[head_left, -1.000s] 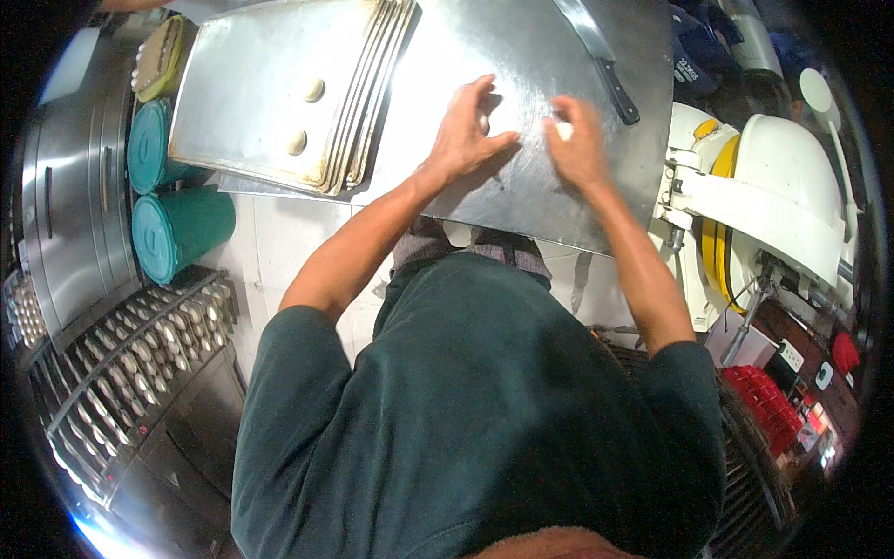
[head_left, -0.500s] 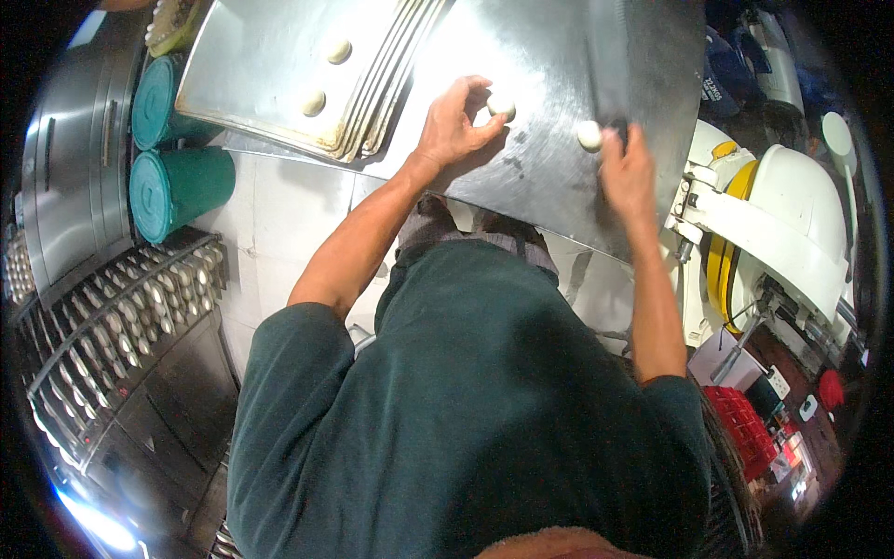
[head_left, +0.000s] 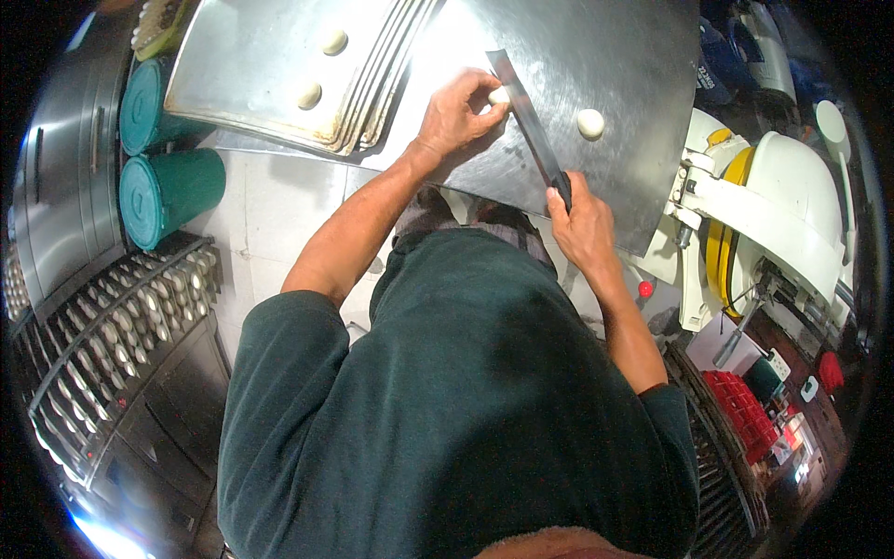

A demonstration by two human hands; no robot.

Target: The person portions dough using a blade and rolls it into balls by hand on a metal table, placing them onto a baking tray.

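At the bench's point(head_left: 643, 65) near edge, in the head view, my right hand point(head_left: 585, 220) closes round the handle of a knife point(head_left: 529, 126); its long axis slants away from that edge and leftward, tip farthest from me. My half-curled left hand point(head_left: 454, 115) pinches a pale ball point(head_left: 499, 96) beside the blade. Another ball point(head_left: 590, 123) sits nearer the right edge.

Bakery kitchen, stacked trays point(head_left: 251, 65), dough balls point(head_left: 589, 123), steel table point(head_left: 638, 56)

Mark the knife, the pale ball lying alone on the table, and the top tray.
Knife point(head_left: 528, 115): head view, on the blade.
Pale ball point(head_left: 589, 123): head view, on its middle.
Top tray point(head_left: 256, 61): head view, on bare surface.
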